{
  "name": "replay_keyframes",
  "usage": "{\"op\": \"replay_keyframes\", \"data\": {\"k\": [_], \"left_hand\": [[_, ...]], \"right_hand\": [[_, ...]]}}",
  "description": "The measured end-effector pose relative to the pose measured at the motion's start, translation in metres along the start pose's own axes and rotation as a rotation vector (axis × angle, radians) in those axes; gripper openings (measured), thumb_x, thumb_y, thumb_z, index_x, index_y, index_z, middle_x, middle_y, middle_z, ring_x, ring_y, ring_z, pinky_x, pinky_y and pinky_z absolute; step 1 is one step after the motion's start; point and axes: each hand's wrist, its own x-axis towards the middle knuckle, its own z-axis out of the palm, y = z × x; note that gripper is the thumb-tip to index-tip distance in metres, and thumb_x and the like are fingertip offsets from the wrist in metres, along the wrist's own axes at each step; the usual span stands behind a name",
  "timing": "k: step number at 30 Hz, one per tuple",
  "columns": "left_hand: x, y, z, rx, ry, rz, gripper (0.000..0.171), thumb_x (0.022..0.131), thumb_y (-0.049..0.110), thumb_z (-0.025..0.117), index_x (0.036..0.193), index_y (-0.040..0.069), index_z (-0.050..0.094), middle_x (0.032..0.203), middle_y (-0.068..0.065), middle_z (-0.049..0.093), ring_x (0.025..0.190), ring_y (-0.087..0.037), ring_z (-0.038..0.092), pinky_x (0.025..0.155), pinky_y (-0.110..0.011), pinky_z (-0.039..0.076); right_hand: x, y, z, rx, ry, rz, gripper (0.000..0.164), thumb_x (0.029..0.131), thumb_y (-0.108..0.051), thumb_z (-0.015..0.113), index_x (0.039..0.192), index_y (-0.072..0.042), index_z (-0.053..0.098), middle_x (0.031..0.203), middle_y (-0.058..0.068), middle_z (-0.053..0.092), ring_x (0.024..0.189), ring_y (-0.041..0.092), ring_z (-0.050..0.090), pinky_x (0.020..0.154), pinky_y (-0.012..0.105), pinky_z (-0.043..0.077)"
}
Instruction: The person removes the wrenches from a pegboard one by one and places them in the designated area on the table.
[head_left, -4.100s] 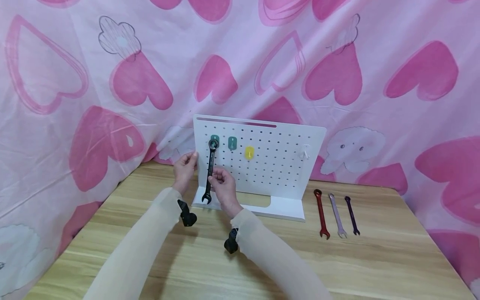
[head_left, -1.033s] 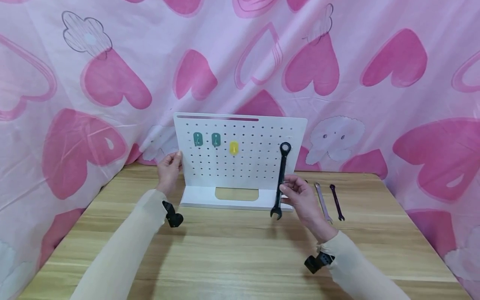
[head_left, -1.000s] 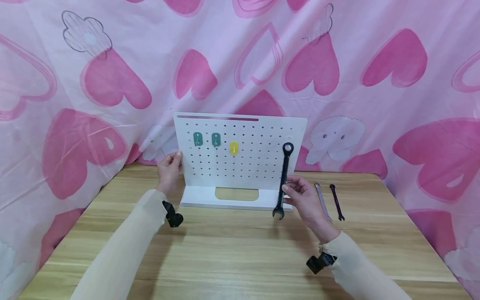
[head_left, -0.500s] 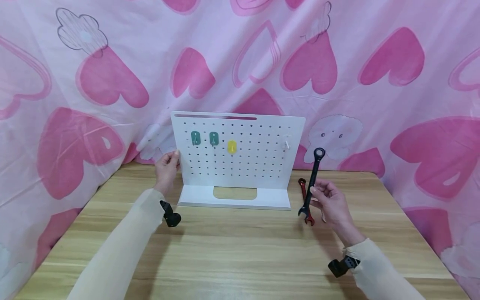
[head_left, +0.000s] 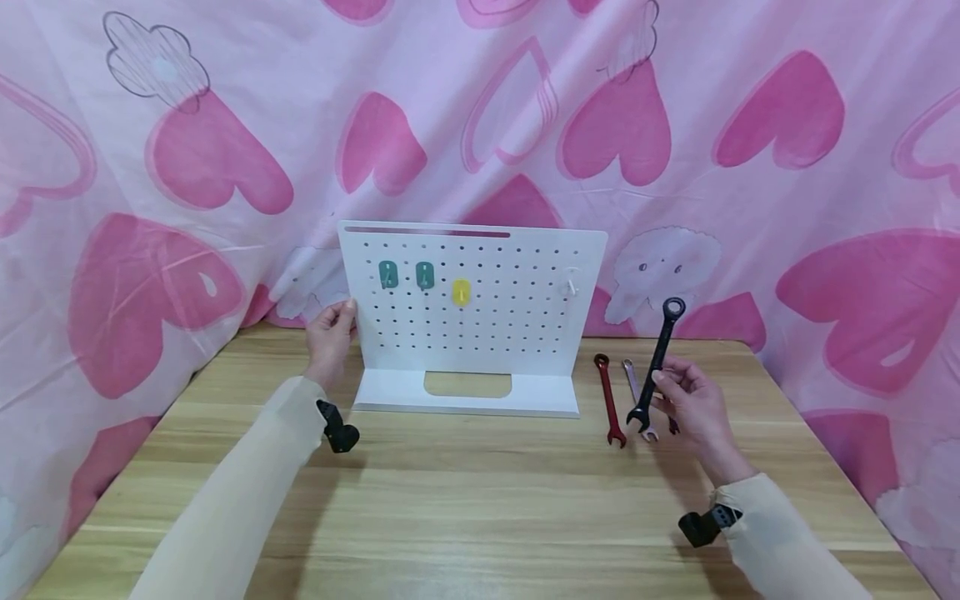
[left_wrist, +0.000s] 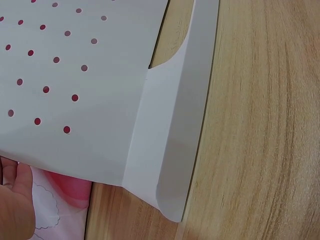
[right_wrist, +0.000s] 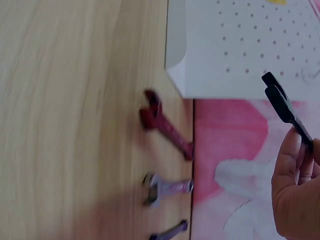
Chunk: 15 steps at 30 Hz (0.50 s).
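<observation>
My left hand [head_left: 328,342] pinches the left edge of a white pegboard [head_left: 517,333] that stands upright on its base. On the right, my right hand [head_left: 697,408] grips a black combination wrench [head_left: 660,354] between thumb and fingers. It is held up at a slant, ring end on top, away from the board. Behind it lie a silver wrench [head_left: 630,377] and a dark purple wrench [right_wrist: 171,232], both partly covered by the hand and tool in the head view. A red wrench [head_left: 609,400] lies between them and the board.
Two green hooks, one at far left [head_left: 387,275] and another beside it [head_left: 424,275], sit on the pegboard. A yellow hook [head_left: 461,292] and a clear hook [head_left: 572,285] are farther right. A pink heart-print cloth [head_left: 517,125] hangs behind the wooden table [head_left: 465,500].
Earliest, the black wrench was at the leftmost green hook with my right hand on it. My right hand has carried it rightward past the board and over the other wrenches. Left hand stays put.
</observation>
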Motion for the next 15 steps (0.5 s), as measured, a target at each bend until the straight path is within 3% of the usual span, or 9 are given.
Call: {"op": "replay_keyframes", "data": {"k": [4,6,10,15], "left_hand": [[0.001,0.0,-0.001,0.013,-0.013,-0.008,0.036,0.09,0.045,0.054,0.107,0.015,0.062,0.121,-0.003,0.058,0.108,-0.013,0.055,0.101,-0.029,0.046],[0.002,0.0,-0.001,0.02,-0.017,-0.01,0.037,0.09,0.046,0.054,0.109,0.015,0.062,0.123,-0.004,0.058,0.109,-0.014,0.055,0.101,-0.028,0.045],[0.001,0.0,-0.001,0.019,-0.015,-0.005,0.034,0.091,0.045,0.054,0.105,0.015,0.062,0.12,-0.004,0.058,0.107,-0.013,0.055,0.1,-0.029,0.046],[0.0,0.0,-0.001,0.016,-0.014,0.005,0.033,0.091,0.044,0.054,0.103,0.015,0.063,0.118,-0.003,0.059,0.105,-0.012,0.056,0.1,-0.031,0.046]], "right_hand": [[0.023,0.033,-0.037,-0.002,-0.006,-0.009,0.022,0.088,-0.018,0.066,0.109,-0.021,0.06,0.09,-0.011,0.063,0.078,0.002,0.061,0.066,0.02,0.056],[0.02,0.028,-0.041,0.028,0.011,0.006,0.023,0.087,-0.017,0.067,0.109,-0.018,0.06,0.088,-0.011,0.063,0.077,0.002,0.061,0.064,0.02,0.056],[0.0,-0.005,-0.028,0.031,0.068,0.088,0.014,0.09,-0.01,0.062,0.102,-0.017,0.058,0.083,-0.011,0.06,0.074,0.001,0.06,0.062,0.018,0.055],[0.003,-0.003,-0.043,0.009,0.052,0.104,0.012,0.092,-0.01,0.06,0.1,-0.018,0.059,0.082,-0.012,0.061,0.073,0.001,0.06,0.062,0.018,0.055]]}}
